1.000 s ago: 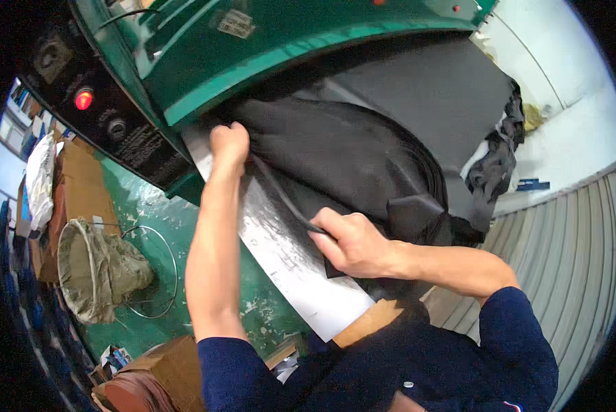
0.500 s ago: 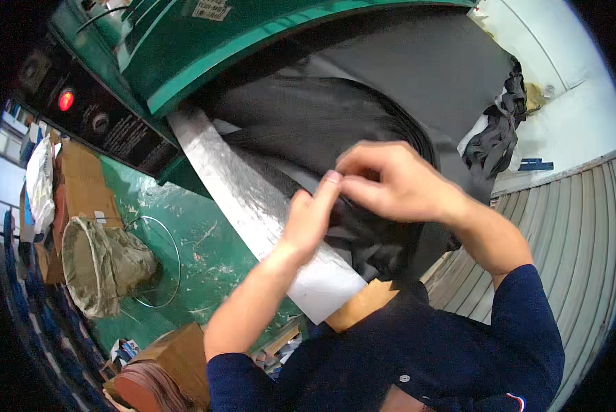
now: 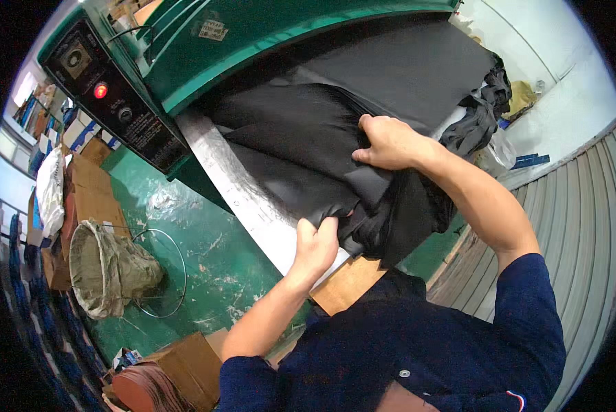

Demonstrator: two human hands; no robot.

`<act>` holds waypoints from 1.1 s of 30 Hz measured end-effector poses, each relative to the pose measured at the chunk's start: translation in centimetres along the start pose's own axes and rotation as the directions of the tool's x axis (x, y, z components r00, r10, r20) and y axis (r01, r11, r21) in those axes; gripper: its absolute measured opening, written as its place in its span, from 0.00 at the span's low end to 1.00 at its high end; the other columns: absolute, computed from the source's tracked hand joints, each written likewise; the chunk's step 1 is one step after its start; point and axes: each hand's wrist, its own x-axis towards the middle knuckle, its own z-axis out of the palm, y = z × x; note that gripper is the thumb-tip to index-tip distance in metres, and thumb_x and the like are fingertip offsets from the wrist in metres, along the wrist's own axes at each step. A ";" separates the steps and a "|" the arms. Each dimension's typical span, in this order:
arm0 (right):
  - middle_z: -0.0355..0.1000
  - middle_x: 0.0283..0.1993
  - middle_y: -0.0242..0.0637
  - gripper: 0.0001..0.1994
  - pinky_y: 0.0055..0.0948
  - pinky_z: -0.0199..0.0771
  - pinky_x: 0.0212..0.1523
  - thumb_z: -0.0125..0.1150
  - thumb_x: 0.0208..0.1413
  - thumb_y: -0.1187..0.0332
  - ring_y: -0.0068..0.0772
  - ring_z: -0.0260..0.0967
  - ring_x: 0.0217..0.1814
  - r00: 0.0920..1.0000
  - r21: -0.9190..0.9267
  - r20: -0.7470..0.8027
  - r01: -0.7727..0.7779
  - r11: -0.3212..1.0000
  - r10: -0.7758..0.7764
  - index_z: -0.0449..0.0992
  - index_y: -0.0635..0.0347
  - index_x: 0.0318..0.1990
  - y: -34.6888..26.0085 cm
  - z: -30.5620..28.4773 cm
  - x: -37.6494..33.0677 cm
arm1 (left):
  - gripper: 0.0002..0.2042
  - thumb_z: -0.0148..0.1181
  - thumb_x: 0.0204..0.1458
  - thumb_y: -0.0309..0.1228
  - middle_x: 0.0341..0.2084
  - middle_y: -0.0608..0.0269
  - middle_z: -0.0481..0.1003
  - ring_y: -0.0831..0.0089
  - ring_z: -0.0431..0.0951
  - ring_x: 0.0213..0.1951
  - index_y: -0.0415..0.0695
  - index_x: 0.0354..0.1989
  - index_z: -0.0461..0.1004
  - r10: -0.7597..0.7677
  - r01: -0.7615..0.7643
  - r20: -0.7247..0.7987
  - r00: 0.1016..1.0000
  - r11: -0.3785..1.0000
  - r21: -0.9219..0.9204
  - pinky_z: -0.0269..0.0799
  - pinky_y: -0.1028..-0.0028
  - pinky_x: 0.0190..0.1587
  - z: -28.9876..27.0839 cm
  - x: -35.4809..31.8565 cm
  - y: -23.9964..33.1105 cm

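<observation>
Black fabric (image 3: 287,130) lies in loose folds over a white board-like surface (image 3: 253,220) under a green machine (image 3: 253,41). My left hand (image 3: 317,247) pinches the fabric's near edge, close to the board's front end. Farther back and to the right, my right hand (image 3: 390,143) grips a gathered fold with its thumb and fingers. Between my hands the cloth bunches and hangs down over the near side. A tan wooden strip (image 3: 349,285) shows at the board's near end, by my body.
A control panel (image 3: 108,96) with a lit red button stands at the left. Below it are a cloth-lined hoop basket (image 3: 108,268) and cardboard boxes (image 3: 184,371). Crumpled black cloth (image 3: 483,117) lies at the far right, above grey slatted panelling (image 3: 562,233).
My hands, close together before, have moved apart: the left nearer to me, the right farther back. Both now grip the fabric, and its near folds have shifted. The view has tilted slightly.
</observation>
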 end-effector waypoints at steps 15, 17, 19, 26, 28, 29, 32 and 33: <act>0.75 0.34 0.41 0.10 0.33 0.75 0.39 0.60 0.53 0.70 0.31 0.74 0.38 0.939 0.795 0.163 0.057 0.604 -0.304 0.73 0.65 0.41 -5.0 2.2 -5.1 | 0.08 0.44 0.52 0.21 0.29 0.64 0.75 0.74 0.73 0.34 0.37 0.32 0.73 -0.054 0.053 0.023 0.998 0.998 0.039 0.70 0.72 0.39 1.4 0.0 -1.7; 0.74 0.39 0.39 0.12 0.29 0.75 0.42 0.62 0.54 0.69 0.28 0.73 0.40 0.939 0.770 -0.131 0.298 0.565 -0.317 0.74 0.64 0.44 -1.9 1.1 -5.9 | 0.07 0.46 0.53 0.22 0.30 0.66 0.74 0.77 0.71 0.34 0.40 0.31 0.73 0.036 -0.048 0.136 0.990 0.996 0.082 0.66 0.75 0.38 0.6 0.3 -1.8; 0.73 0.43 0.33 0.13 0.24 0.74 0.45 0.63 0.57 0.71 0.20 0.71 0.43 0.926 0.677 -0.343 0.360 0.642 -0.157 0.72 0.64 0.48 2.1 0.1 -6.5 | 0.07 0.48 0.51 0.22 0.28 0.68 0.74 0.77 0.71 0.32 0.40 0.26 0.74 -0.018 0.012 0.094 0.995 0.997 0.070 0.67 0.75 0.37 0.7 -0.1 -1.4; 0.71 0.55 0.54 0.28 0.42 0.66 0.62 0.65 0.54 0.57 0.54 0.67 0.60 0.909 0.346 -0.411 0.081 0.935 0.073 0.69 0.69 0.56 9.8 3.9 -9.4 | 0.11 0.47 0.52 0.24 0.37 0.61 0.77 0.71 0.74 0.40 0.35 0.39 0.75 -0.019 0.014 0.011 1.000 0.951 0.309 0.70 0.70 0.44 1.4 1.5 -1.8; 0.69 0.58 0.53 0.31 0.41 0.64 0.64 0.65 0.55 0.54 0.50 0.65 0.63 0.919 0.326 -0.383 0.038 0.945 0.095 0.68 0.69 0.58 11.2 3.7 -8.4 | 0.13 0.47 0.53 0.24 0.39 0.60 0.77 0.70 0.74 0.41 0.34 0.42 0.75 -0.050 0.056 -0.026 0.998 0.939 0.339 0.70 0.70 0.45 2.5 1.7 -1.4; 0.68 0.61 0.52 0.33 0.40 0.63 0.66 0.65 0.56 0.52 0.46 0.63 0.66 0.930 0.295 -0.349 -0.008 0.956 0.115 0.66 0.69 0.60 12.1 3.5 -7.7 | 0.14 0.47 0.53 0.25 0.42 0.60 0.76 0.69 0.74 0.43 0.34 0.45 0.74 -0.084 0.102 -0.067 0.994 0.929 0.356 0.70 0.69 0.47 2.9 1.8 -1.3; 0.64 0.64 0.56 0.40 0.38 0.61 0.68 0.66 0.52 0.48 0.48 0.61 0.68 0.983 0.499 -0.111 -0.074 0.864 0.148 0.63 0.72 0.63 13.9 3.1 -6.1 | 0.12 0.48 0.51 0.24 0.38 0.62 0.76 0.71 0.74 0.40 0.35 0.42 0.75 -0.145 0.165 -0.150 0.978 0.977 0.132 0.70 0.69 0.46 2.9 1.6 -2.5; 0.63 0.64 0.57 0.41 0.38 0.62 0.67 0.67 0.51 0.49 0.48 0.61 0.68 0.988 0.480 -0.075 -0.081 0.873 0.133 0.62 0.73 0.63 13.9 2.8 -5.9 | 0.11 0.49 0.50 0.23 0.35 0.64 0.76 0.72 0.73 0.39 0.34 0.38 0.75 -0.277 0.280 -0.182 0.943 0.960 -0.011 0.69 0.69 0.44 3.1 1.3 -2.3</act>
